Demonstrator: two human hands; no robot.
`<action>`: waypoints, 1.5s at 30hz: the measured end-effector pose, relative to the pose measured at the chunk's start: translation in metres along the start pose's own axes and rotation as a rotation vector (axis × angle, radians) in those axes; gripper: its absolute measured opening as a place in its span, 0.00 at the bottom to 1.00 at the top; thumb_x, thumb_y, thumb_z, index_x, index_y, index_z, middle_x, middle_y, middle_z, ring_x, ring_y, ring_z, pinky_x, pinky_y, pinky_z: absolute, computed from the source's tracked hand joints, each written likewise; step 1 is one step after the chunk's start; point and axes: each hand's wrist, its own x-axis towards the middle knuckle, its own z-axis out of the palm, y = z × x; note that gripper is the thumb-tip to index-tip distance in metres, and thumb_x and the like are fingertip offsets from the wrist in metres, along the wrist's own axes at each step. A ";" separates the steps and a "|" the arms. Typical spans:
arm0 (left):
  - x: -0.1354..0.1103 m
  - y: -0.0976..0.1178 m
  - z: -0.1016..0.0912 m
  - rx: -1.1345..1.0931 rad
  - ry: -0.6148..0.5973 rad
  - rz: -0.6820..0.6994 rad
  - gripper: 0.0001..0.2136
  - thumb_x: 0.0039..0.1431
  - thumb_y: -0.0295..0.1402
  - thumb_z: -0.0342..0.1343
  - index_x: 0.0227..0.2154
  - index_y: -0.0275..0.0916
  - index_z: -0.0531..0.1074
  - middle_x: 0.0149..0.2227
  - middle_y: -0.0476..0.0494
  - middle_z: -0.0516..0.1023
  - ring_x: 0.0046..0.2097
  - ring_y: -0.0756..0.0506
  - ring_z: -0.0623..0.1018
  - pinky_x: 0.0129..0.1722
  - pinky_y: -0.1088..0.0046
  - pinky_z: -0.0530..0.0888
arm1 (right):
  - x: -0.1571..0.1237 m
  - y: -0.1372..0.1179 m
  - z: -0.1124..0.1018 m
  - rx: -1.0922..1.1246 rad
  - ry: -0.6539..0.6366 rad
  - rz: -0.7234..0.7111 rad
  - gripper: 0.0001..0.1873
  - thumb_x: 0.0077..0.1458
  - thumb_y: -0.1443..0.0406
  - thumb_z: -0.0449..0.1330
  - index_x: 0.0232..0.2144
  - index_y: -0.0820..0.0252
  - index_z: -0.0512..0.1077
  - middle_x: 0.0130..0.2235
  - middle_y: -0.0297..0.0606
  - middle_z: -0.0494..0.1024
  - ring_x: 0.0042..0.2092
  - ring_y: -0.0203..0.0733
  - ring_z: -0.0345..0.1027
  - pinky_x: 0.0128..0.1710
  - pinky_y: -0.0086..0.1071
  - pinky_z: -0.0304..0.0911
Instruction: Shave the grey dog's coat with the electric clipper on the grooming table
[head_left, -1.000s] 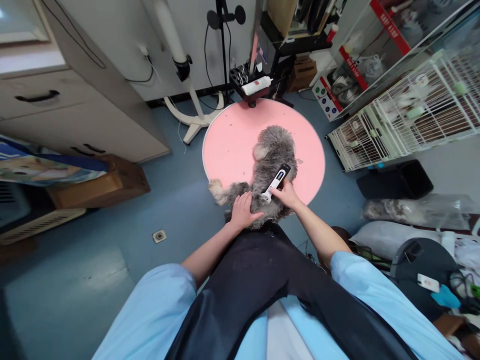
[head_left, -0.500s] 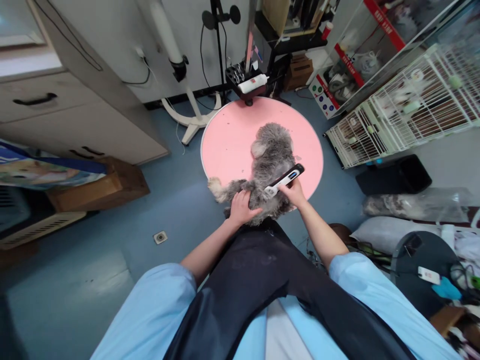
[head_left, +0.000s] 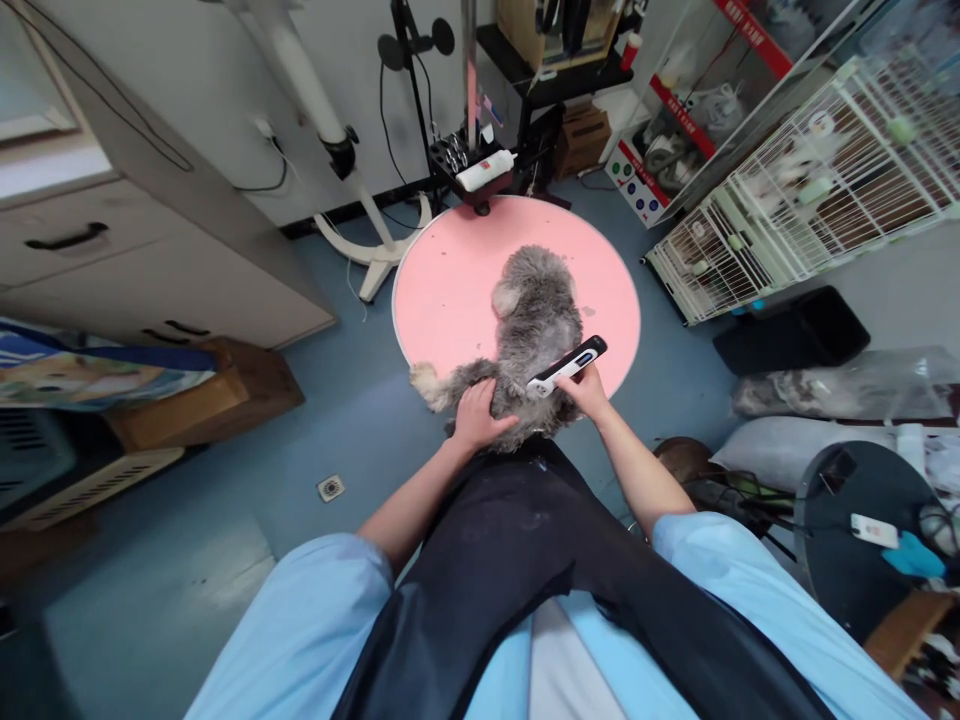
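A grey, fluffy dog [head_left: 536,300] lies on the round pink table [head_left: 442,280]. One leg with a pale paw [head_left: 429,386] stretches to the left, out to the table's edge. My left hand [head_left: 478,415] holds the dog at the base of that leg, its fingers curled over the fur and its thumb out to the right. In my right hand [head_left: 589,392] is a black-and-white hair clipper [head_left: 568,366] with a small lit display. The clipper's head rests against the fur of the dog's rear back. Part of the dog's rear is hidden by my left hand.
Beyond the table's far edge, a tool holder [head_left: 454,155] carries scissors and a white bottle [head_left: 486,170]. A white wire cage [head_left: 810,190] stands on the right, near a dark stool [head_left: 847,540]. Drawers [head_left: 150,250] line the left side.
The whole view has shifted slightly. The clipper still sits on the dog's rear back, tilted a little flatter. My left hand keeps its hold on the dog's leg.
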 end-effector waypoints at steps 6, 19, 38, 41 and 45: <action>0.001 -0.003 0.000 0.000 0.001 0.018 0.38 0.48 0.47 0.67 0.60 0.33 0.67 0.60 0.28 0.73 0.63 0.30 0.71 0.65 0.50 0.67 | 0.008 0.002 -0.006 -0.027 0.171 0.003 0.25 0.42 0.48 0.67 0.37 0.54 0.64 0.37 0.39 0.79 0.38 0.47 0.75 0.42 0.46 0.73; 0.002 -0.002 -0.004 0.002 0.014 0.039 0.36 0.46 0.48 0.68 0.55 0.30 0.70 0.56 0.27 0.75 0.60 0.31 0.74 0.62 0.53 0.69 | -0.003 0.002 0.012 -0.075 0.245 0.014 0.24 0.44 0.50 0.66 0.36 0.53 0.60 0.32 0.32 0.72 0.33 0.42 0.68 0.35 0.39 0.70; 0.003 0.003 -0.003 -0.008 0.039 0.050 0.36 0.48 0.50 0.67 0.55 0.32 0.70 0.51 0.29 0.76 0.57 0.31 0.75 0.61 0.53 0.70 | 0.002 -0.009 0.010 -0.109 0.231 -0.012 0.23 0.43 0.51 0.67 0.35 0.54 0.63 0.32 0.34 0.74 0.33 0.43 0.68 0.36 0.41 0.71; 0.004 0.004 -0.001 -0.005 0.058 0.033 0.36 0.47 0.50 0.67 0.57 0.35 0.70 0.53 0.30 0.76 0.58 0.31 0.74 0.61 0.51 0.69 | 0.007 -0.012 0.011 -0.078 0.181 0.009 0.24 0.41 0.51 0.68 0.34 0.54 0.64 0.32 0.35 0.75 0.34 0.44 0.70 0.38 0.42 0.71; -0.015 0.013 -0.001 0.055 0.276 -0.029 0.38 0.47 0.49 0.68 0.58 0.30 0.68 0.58 0.23 0.71 0.61 0.28 0.71 0.62 0.46 0.68 | 0.008 -0.015 0.009 0.028 -0.235 0.082 0.22 0.39 0.53 0.71 0.35 0.54 0.68 0.36 0.37 0.80 0.37 0.46 0.73 0.42 0.42 0.71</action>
